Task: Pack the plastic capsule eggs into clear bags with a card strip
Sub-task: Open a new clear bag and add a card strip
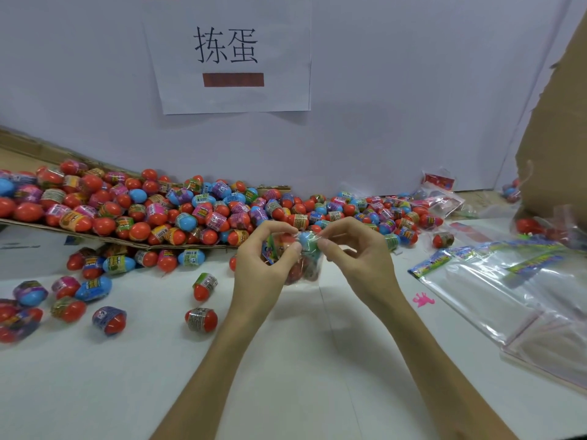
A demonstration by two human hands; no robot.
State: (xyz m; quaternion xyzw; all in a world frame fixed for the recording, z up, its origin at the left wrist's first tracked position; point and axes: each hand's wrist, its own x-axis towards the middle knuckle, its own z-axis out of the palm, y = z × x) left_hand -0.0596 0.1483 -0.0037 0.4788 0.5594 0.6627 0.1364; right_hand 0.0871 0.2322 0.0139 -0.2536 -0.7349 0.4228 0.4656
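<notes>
A small clear bag point(303, 265) with several capsule eggs inside hangs above the white table between both hands. My left hand point(263, 265) pinches its top left edge, with a colourful card strip showing by the fingers. My right hand point(352, 252) pinches the top right edge. A blue egg sits at the bag's mouth. A big heap of red and blue capsule eggs point(158, 208) lies on a sloping cardboard sheet behind the hands.
Loose eggs point(201, 319) lie scattered on the table at the left. A stack of empty clear bags with card strips point(508, 281) lies at the right. Filled bags point(441, 198) rest near the wall; a brown cardboard box point(559, 138) stands far right. A pink scrap point(422, 299) lies nearby.
</notes>
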